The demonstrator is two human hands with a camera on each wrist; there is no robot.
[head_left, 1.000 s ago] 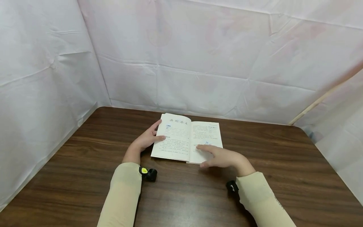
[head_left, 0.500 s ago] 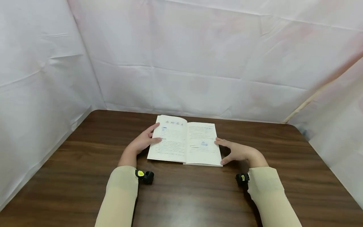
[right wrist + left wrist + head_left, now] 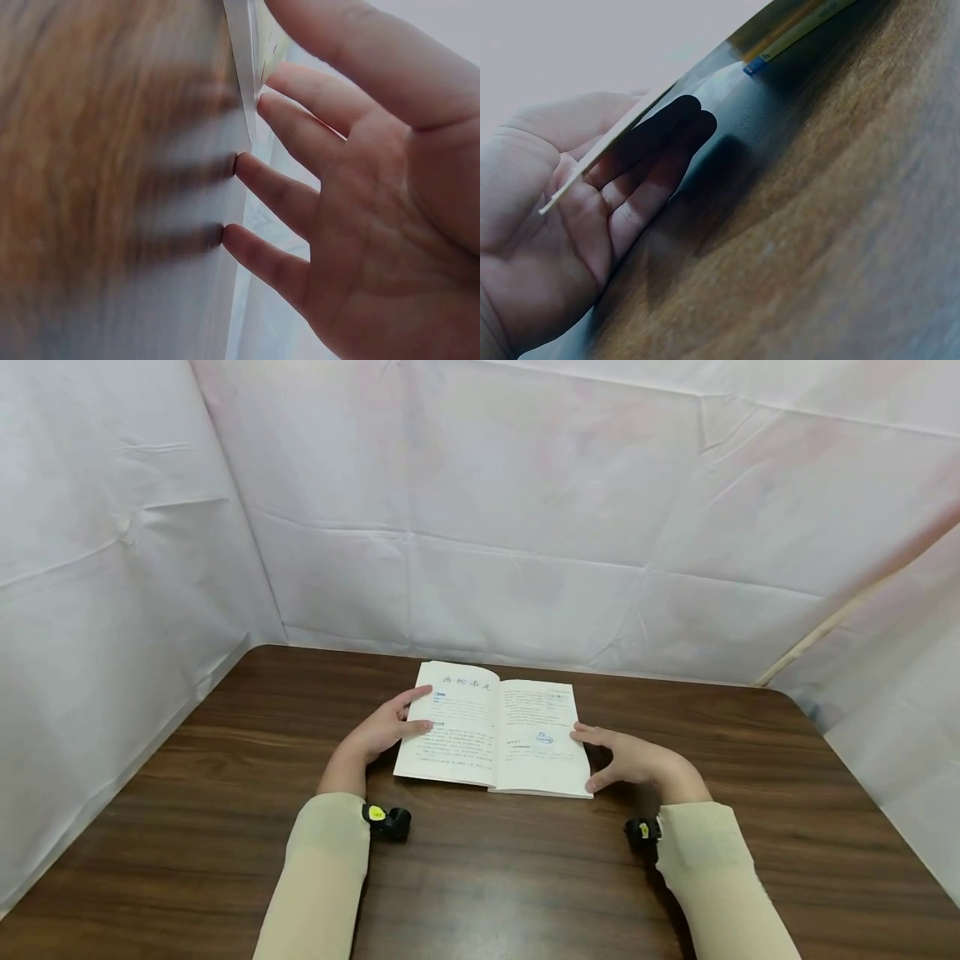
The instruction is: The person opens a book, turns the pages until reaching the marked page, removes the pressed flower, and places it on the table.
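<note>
An open book point(image 3: 491, 739) with printed pages lies flat on the brown wooden table point(image 3: 525, 877). My left hand point(image 3: 386, 731) holds the book's left side. In the left wrist view its fingers point(image 3: 641, 176) lie under the cover edge point(image 3: 622, 139) and the thumb lies above. My right hand point(image 3: 626, 760) rests at the book's right edge. In the right wrist view its fingertips point(image 3: 251, 169) touch the side of the page block point(image 3: 244, 67), with the fingers spread and nearly straight.
White cloth sheets point(image 3: 525, 527) wall in the table at the back and on both sides. A small black camera sits on each wrist point(image 3: 390, 820) point(image 3: 643, 833). Bare tabletop lies around the book.
My right hand slid off the right page to the book's right edge, then stayed there. My left hand kept its hold on the left side.
</note>
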